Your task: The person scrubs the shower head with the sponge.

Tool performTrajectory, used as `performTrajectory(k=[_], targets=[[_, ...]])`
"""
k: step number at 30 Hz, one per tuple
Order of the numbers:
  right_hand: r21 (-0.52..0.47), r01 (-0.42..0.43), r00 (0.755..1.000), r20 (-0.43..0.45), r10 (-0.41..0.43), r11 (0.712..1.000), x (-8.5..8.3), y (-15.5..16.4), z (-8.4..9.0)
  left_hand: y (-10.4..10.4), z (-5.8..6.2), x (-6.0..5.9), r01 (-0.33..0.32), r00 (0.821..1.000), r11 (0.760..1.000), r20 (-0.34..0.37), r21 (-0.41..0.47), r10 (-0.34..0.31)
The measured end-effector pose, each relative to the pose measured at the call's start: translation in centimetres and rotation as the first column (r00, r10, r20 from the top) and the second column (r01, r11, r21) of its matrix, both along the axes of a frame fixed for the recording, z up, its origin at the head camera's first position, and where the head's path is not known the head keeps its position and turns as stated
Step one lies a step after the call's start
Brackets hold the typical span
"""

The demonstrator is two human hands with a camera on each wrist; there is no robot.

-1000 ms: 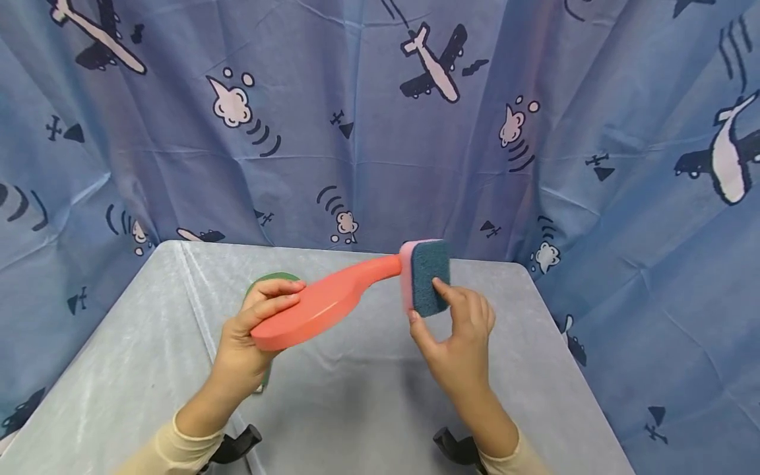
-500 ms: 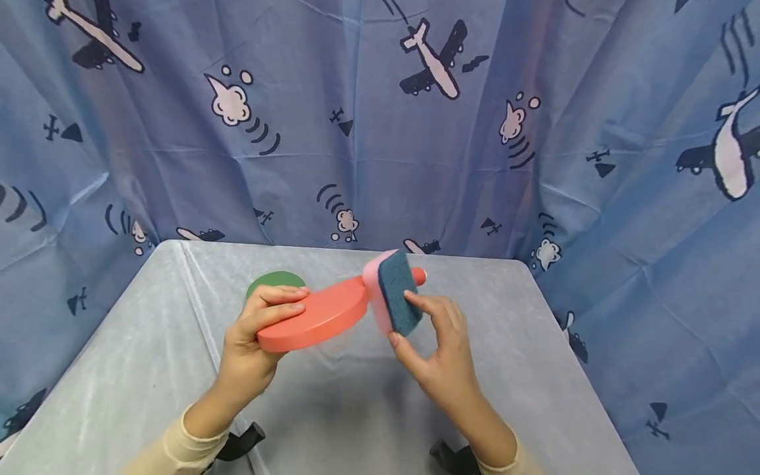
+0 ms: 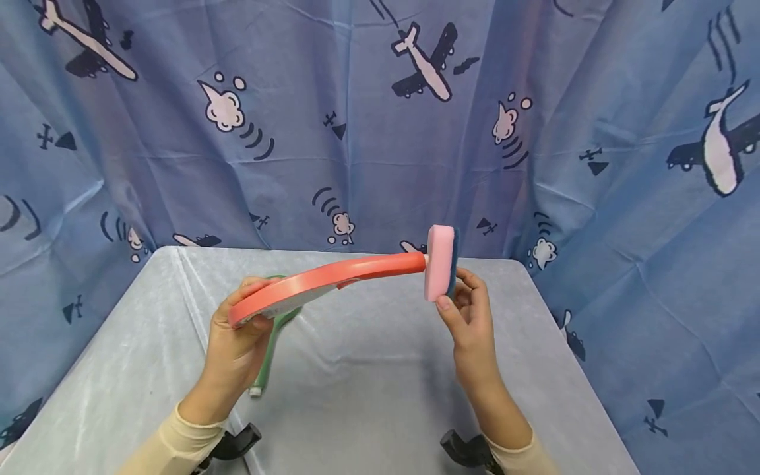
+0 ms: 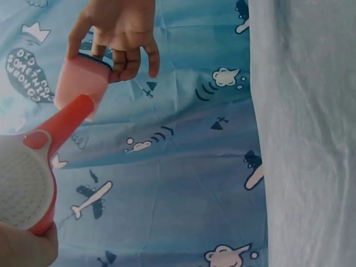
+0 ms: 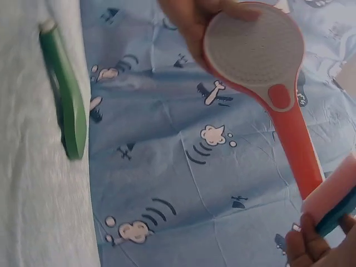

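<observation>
My left hand grips a red-orange shower head by its round head, up above the table. Its pale nozzle face shows in the right wrist view, and the handle points right. Between thumb and fingers, my right hand pinches a sponge, pink on one side with a dark blue-green scouring layer on the other. The sponge stands upright, its pink side right at the handle's end. Behind my left hand, a green shower head lies on the table, its head mostly hidden.
The table has a pale grey cloth with a crease on the left. A blue curtain printed with planes hangs behind and on both sides. Black wrist mounts show below the hands.
The sponge slid along the handle towards the round head, then back right to the handle's end. The red-orange shower head has rolled so its nozzle face partly shows below, uncovering more of the green one.
</observation>
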State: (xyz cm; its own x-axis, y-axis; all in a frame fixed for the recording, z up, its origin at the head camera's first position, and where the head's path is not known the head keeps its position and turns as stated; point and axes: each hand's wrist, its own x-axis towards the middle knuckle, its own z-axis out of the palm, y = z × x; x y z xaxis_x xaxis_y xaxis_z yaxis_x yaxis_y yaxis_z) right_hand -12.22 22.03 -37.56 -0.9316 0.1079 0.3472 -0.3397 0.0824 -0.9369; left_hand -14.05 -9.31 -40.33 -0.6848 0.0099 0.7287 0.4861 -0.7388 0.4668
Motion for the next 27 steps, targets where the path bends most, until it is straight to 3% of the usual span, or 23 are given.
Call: performTrajectory(k=[4, 8, 11, 14, 15, 17, 20, 22, 24, 27], targets=[[-0.130, -0.088, 0.996, -0.012, 0.087, 0.988, 0.1, 0.4, 0.2, -0.1, -0.4, -0.5, 0.057, 0.997, 0.998, -0.060, 0.030, -0.056], [-0.187, -0.149, 0.987, -0.096, 0.133, 0.971, 0.0, 0.7, 0.2, 0.0, -0.4, -0.7, 0.055, 0.995, 0.998, -0.086, 0.005, -0.054], [-0.203, -0.177, 0.979, -0.140, 0.150, 0.963, 0.0, 1.0, 0.3, 0.0, 0.1, -0.3, 0.053, 0.998, 0.998, -0.015, -0.045, -0.053], [-0.211, -0.196, 0.972, -0.174, 0.161, 0.958, 0.0, 1.2, 0.2, -0.3, 0.6, 0.4, 0.107, 0.988, 0.986, 0.124, -0.125, -0.092], [-0.209, -0.199, 0.969, -0.186, 0.161, 0.957, -0.1, 1.3, 0.1, -0.4, 0.8, 0.7, 0.152, 0.975, 0.977, 0.185, -0.149, -0.123], [-0.211, -0.191, 0.967, -0.209, 0.147, 0.959, -0.3, 1.4, 0.0, -0.7, 1.1, 1.0, 0.273, 0.929, 0.946, 0.303, -0.176, -0.211], [-0.213, -0.162, 0.968, -0.222, 0.114, 0.963, -0.8, 1.6, -0.3, -1.2, 1.6, 1.3, 0.472, 0.822, 0.864, 0.443, -0.176, -0.359], [-0.201, -0.135, 0.973, -0.211, 0.092, 0.970, -1.3, 1.7, -0.6, -1.3, 1.8, 1.4, 0.565, 0.754, 0.809, 0.500, -0.161, -0.427], [-0.175, -0.112, 0.977, -0.198, 0.076, 0.978, -1.6, 1.7, -0.9, -1.3, 2.0, 1.7, 0.610, 0.720, 0.774, 0.527, -0.170, -0.451], [-0.119, -0.079, 0.978, -0.200, 0.054, 0.990, -2.1, 1.5, -1.5, -1.2, 2.3, 2.2, 0.591, 0.725, 0.782, 0.556, -0.199, -0.407]])
